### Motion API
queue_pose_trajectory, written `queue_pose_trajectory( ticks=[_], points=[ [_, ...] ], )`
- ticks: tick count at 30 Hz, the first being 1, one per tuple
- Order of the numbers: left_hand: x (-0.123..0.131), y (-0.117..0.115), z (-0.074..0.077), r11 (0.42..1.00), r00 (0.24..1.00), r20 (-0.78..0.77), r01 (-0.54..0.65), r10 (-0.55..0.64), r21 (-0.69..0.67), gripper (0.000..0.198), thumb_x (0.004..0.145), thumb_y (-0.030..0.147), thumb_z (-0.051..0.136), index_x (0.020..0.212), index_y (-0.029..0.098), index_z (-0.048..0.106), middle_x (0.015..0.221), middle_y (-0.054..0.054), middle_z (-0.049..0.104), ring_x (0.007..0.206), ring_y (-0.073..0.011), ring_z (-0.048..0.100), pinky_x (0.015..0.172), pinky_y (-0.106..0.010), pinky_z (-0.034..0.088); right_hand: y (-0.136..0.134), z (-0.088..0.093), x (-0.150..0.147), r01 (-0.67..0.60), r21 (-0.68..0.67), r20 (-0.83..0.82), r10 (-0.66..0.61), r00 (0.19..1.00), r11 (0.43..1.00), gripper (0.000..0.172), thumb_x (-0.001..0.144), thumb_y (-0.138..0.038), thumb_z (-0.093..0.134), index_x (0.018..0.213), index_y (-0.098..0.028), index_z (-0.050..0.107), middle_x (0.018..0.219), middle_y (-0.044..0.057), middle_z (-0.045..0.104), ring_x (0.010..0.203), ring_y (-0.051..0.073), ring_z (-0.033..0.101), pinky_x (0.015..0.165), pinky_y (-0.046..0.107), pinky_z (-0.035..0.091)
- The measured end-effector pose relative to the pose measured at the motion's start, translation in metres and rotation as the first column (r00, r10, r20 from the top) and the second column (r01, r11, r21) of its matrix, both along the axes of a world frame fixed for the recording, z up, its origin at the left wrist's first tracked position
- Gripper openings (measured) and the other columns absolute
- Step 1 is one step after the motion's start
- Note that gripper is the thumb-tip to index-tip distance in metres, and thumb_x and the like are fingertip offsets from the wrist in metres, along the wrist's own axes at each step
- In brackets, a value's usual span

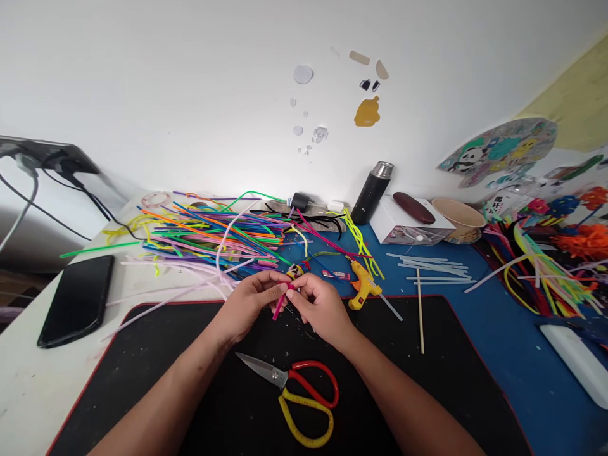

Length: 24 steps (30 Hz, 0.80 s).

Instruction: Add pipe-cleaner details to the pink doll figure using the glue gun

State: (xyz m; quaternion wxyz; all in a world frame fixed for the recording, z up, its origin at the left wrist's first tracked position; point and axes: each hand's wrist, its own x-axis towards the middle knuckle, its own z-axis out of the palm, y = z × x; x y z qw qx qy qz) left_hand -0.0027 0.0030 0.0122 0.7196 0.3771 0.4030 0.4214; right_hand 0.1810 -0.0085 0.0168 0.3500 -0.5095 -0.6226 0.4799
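Between my fingertips is a magenta pipe cleaner (278, 308), its short straight end pointing down toward the mat. My left hand (259, 301) pinches it from the left, thumb and forefinger together. From the right, my right hand (318, 305) pinches the same piece, and both thumbs nearly meet on it. How it is bent under the fingers is hidden. Just beyond the hands sits a small colourful item (297, 270) I cannot make out. Scissors (285, 380) with one red and one yellow handle lie on the black mat (199, 405) below my hands.
A pile of coloured pipe cleaners (213, 234) spreads behind my left hand. To the right lie a yellow glue gun (361, 285), clear glue sticks (432, 263) and a wooden stick (420, 316). A black phone (76, 301) is at left; a black flask (373, 193) stands by the wall.
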Motion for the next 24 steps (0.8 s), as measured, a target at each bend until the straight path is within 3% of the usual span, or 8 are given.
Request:
queue_pose_trajectory(
  ticks=[5, 11, 15, 24],
  points=[
    [0.000, 0.000, 0.002, 0.998, 0.998, 0.060, 0.008, -0.005, -0.060, 0.035, 0.072, 0.035, 0.092, 0.096, 0.015, 0.077, 0.068, -0.002, 0.070, 0.057, -0.0127, 0.060, 0.058, -0.025, 0.044, 0.000, -0.003, -0.002, 0.020, 0.031, 0.010, -0.020, 1.000, 0.999, 0.012, 0.094, -0.034, 0.065, 0.090, -0.022, 0.063, 0.052, -0.008, 0.051, 0.045, 0.013, 0.049, 0.049, 0.026, 0.035],
    [0.000, 0.000, 0.001, 1.000, 0.995, 0.097, -0.013, 0.015, -0.017, 0.031, 0.076, 0.034, 0.091, 0.095, 0.015, 0.077, 0.072, -0.002, 0.072, 0.060, -0.0124, 0.060, 0.061, -0.025, 0.045, 0.000, -0.008, -0.001, -0.028, -0.109, -0.233, 0.002, 0.973, 0.994, 0.027, 0.093, -0.047, 0.067, 0.097, -0.021, 0.062, 0.057, -0.008, 0.056, 0.042, 0.010, 0.048, 0.045, 0.023, 0.036],
    [-0.001, 0.001, 0.004, 0.998, 0.992, 0.114, -0.058, 0.061, -0.033, 0.030, 0.075, 0.034, 0.092, 0.093, 0.016, 0.076, 0.068, -0.001, 0.070, 0.060, -0.0129, 0.061, 0.059, -0.024, 0.043, 0.001, -0.009, 0.003, -0.020, -0.146, -0.302, -0.025, 0.953, 0.989, 0.036, 0.093, -0.054, 0.067, 0.103, -0.020, 0.064, 0.056, -0.007, 0.058, 0.041, 0.010, 0.048, 0.043, 0.022, 0.035],
    [-0.002, 0.001, 0.006, 0.995, 0.983, 0.163, -0.075, 0.084, -0.058, 0.028, 0.075, 0.033, 0.092, 0.091, 0.016, 0.076, 0.067, -0.001, 0.069, 0.058, -0.0122, 0.060, 0.057, -0.023, 0.042, 0.001, -0.010, 0.008, 0.060, -0.098, -0.308, -0.087, 0.948, 0.993, 0.037, 0.091, -0.057, 0.068, 0.082, -0.022, 0.059, 0.047, -0.010, 0.045, 0.039, 0.010, 0.044, 0.043, 0.023, 0.033]
  ],
)
